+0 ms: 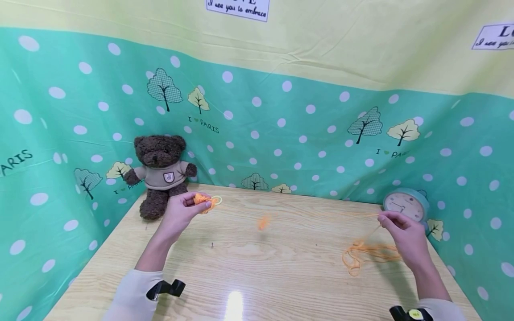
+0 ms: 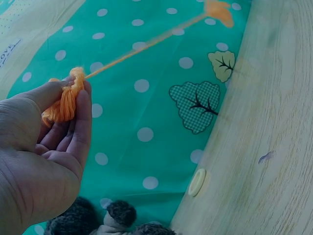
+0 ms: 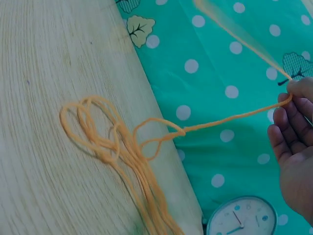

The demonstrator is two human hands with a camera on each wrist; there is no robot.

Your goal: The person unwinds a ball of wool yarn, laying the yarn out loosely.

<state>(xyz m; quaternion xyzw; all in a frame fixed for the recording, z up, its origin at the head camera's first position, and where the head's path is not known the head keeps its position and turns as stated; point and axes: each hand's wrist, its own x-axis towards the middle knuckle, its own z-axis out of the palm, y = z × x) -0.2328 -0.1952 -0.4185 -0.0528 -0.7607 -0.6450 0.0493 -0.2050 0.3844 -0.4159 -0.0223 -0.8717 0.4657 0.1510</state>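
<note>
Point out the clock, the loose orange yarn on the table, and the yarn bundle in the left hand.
Clock (image 1: 403,205): head view, on its dial.
Loose orange yarn (image 3: 133,159): right wrist view, on its gathered strands.
Yarn bundle (image 2: 66,106): left wrist view, on its side strands.

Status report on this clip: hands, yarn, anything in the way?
Left hand pinching orange yarn bundle. Right hand pinching yarn strand. Loose yarn loops on table near right hand. Blurred orange tuft between hands; nothing evidently blocking.
</note>
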